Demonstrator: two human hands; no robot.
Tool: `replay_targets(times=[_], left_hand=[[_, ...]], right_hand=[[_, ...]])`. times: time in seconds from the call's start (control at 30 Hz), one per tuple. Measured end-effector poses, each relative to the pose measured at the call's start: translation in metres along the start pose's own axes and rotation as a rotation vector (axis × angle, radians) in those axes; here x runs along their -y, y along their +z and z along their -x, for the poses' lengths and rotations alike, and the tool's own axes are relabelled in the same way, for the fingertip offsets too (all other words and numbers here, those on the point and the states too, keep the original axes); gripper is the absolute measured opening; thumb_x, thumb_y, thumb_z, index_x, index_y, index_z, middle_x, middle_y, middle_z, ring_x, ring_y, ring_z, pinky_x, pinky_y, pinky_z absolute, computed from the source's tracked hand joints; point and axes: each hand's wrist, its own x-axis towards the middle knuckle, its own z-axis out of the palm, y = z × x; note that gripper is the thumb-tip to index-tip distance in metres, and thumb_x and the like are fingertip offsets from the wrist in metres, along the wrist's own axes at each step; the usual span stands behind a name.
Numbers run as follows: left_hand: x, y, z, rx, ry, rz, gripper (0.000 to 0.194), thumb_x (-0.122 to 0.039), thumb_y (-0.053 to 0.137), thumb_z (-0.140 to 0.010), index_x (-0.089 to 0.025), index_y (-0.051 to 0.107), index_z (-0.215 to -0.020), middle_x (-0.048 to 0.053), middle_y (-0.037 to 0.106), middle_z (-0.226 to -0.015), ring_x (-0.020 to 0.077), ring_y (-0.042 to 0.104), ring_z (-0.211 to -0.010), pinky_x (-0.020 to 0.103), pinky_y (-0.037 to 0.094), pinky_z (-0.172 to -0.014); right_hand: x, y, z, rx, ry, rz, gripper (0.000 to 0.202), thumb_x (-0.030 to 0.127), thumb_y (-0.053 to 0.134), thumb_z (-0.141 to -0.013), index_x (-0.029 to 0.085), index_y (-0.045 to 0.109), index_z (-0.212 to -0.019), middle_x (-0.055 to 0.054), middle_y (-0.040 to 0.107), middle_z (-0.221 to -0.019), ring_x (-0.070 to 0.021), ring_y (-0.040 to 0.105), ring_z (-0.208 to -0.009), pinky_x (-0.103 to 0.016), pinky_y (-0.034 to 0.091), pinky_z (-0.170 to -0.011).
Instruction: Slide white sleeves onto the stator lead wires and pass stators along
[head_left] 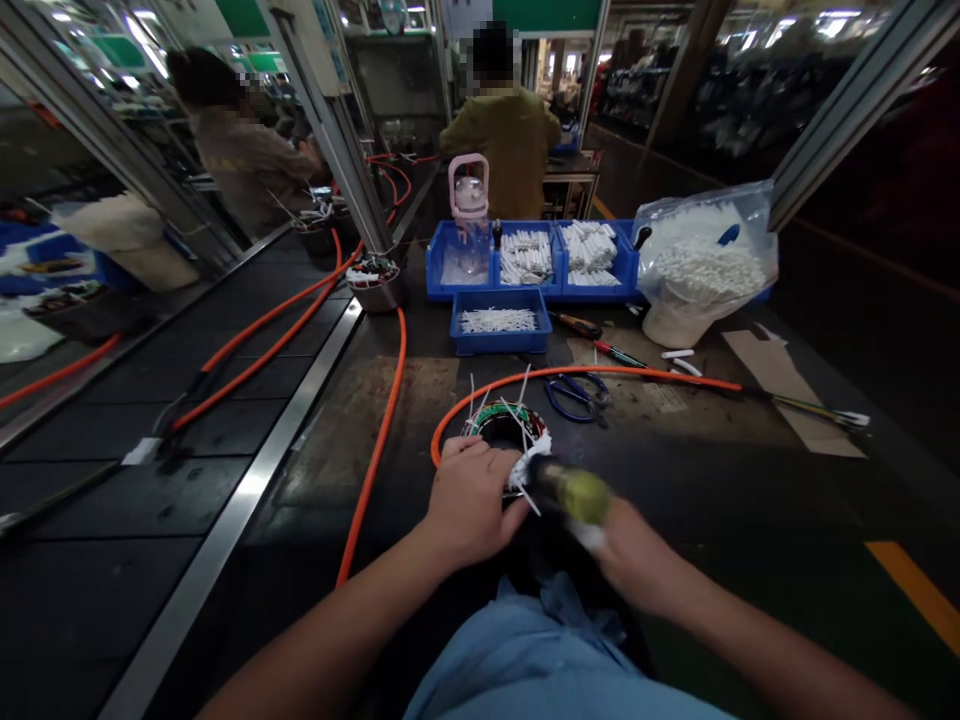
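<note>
The left hand (471, 500) curls over the near rim of the stator winding (510, 432) on the tabletop (712, 480). The blurred right hand (626, 555) is closed around a yellow-handled tool (574, 492) whose tip is hard to make out. At one o'clock lie blue scissors (576, 393). An orange cable (600, 373) loops behind. At twelve sits a blue bin (499, 322).

Blue bins (500, 345) — four, three in a back row, one in front. Scissors (576, 396) — one pair. Water bottle (469, 212) — one. Plastic bag (701, 262) — one. Co-workers (510, 135) — two. Screwdrivers (576, 324) on the bench — two.
</note>
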Motion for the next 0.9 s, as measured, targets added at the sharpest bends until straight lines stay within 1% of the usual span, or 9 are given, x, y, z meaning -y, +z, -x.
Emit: replay_targets(times=[0.07,0.13,0.23,0.33,0.43,0.53,0.67,0.73,0.9], left_hand=[[-0.001,0.000,-0.001,-0.002,-0.008,0.004,0.030,-0.042,0.059,-0.075,-0.019,0.059,-0.094,0.003,0.066,-0.082,0.0212,0.055,-0.078,0.042,0.031,-0.087],[-0.001,0.001,-0.002,-0.018,-0.032,-0.004,0.027,-0.042,0.055,-0.078,-0.019,0.060,-0.091,0.003,0.066,-0.079,0.0203,0.055,-0.075,0.041,0.032,-0.085],[-0.002,0.003,-0.003,-0.054,-0.054,-0.006,0.023,-0.038,0.050,-0.082,-0.020,0.063,-0.087,0.002,0.065,-0.073,0.0186,0.054,-0.071,0.040,0.033,-0.083],[-0.002,0.004,-0.003,-0.079,-0.039,0.009,0.022,-0.037,0.050,-0.083,-0.020,0.064,-0.086,0.002,0.065,-0.071,0.0178,0.054,-0.069,0.039,0.033,-0.082],[-0.002,0.004,-0.003,-0.105,-0.027,0.012,0.021,-0.036,0.050,-0.083,-0.020,0.064,-0.085,0.002,0.065,-0.070,0.0174,0.053,-0.067,0.039,0.033,-0.081],[-0.002,0.004,-0.002,-0.126,-0.020,0.012,0.020,-0.036,0.050,-0.082,-0.020,0.063,-0.084,0.001,0.065,-0.068,0.0176,0.053,-0.067,0.039,0.033,-0.079],[-0.002,0.003,-0.002,-0.104,-0.021,-0.006,0.016,-0.031,0.051,-0.079,-0.019,0.062,-0.085,0.001,0.064,-0.069,0.0186,0.054,-0.068,0.039,0.033,-0.079],[-0.002,0.002,-0.003,-0.068,-0.030,-0.021,0.015,-0.030,0.052,-0.079,-0.018,0.061,-0.082,0.002,0.063,-0.069,0.0189,0.054,-0.069,0.040,0.034,-0.080],[-0.003,0.003,-0.004,-0.023,-0.044,-0.071,0.022,-0.039,0.054,-0.077,-0.018,0.058,-0.079,0.004,0.063,-0.073,0.0205,0.054,-0.073,0.041,0.034,-0.083]], right_hand=[[-0.004,0.006,-0.012,0.055,0.022,-0.042,0.032,0.048,0.041,-0.082,0.019,0.055,-0.086,-0.007,0.060,-0.075,-0.0212,0.057,-0.074,-0.035,0.049,-0.070],[-0.009,0.002,-0.025,0.096,0.140,-0.168,0.035,0.051,0.037,-0.084,0.018,0.050,-0.089,-0.002,0.054,-0.063,-0.0153,0.053,-0.054,-0.027,0.047,-0.051],[-0.027,-0.021,-0.046,0.013,0.289,-0.185,0.036,0.051,0.030,-0.086,0.019,0.042,-0.096,0.003,0.050,-0.058,-0.0110,0.044,-0.037,-0.021,0.035,-0.034],[-0.050,-0.053,-0.072,-0.137,0.333,0.089,0.028,0.036,0.025,-0.089,0.017,0.045,-0.094,-0.001,0.054,-0.061,-0.0135,0.049,-0.042,-0.024,0.039,-0.040],[-0.056,-0.077,-0.094,-0.237,0.311,0.252,0.019,0.026,0.040,-0.082,0.014,0.052,-0.091,-0.010,0.059,-0.077,-0.0200,0.057,-0.065,-0.030,0.044,-0.057],[-0.031,-0.072,-0.101,-0.287,0.010,0.379,0.024,0.025,0.053,-0.077,0.014,0.056,-0.098,-0.013,0.057,-0.098,-0.0232,0.053,-0.087,-0.033,0.041,-0.074],[0.017,-0.031,-0.099,0.124,-0.508,0.319,0.021,0.030,0.060,-0.077,0.017,0.058,-0.094,-0.004,0.059,-0.084,-0.0163,0.051,-0.077,-0.027,0.040,-0.070],[0.028,-0.015,-0.099,0.236,-0.603,0.363,0.009,0.024,0.057,-0.080,0.016,0.059,-0.083,-0.002,0.057,-0.075,-0.0145,0.048,-0.072,-0.025,0.037,-0.066],[0.019,-0.008,-0.101,0.170,-0.762,0.754,0.014,0.022,0.049,-0.086,0.016,0.059,-0.080,-0.005,0.055,-0.079,-0.0166,0.044,-0.073,-0.029,0.029,-0.063]])
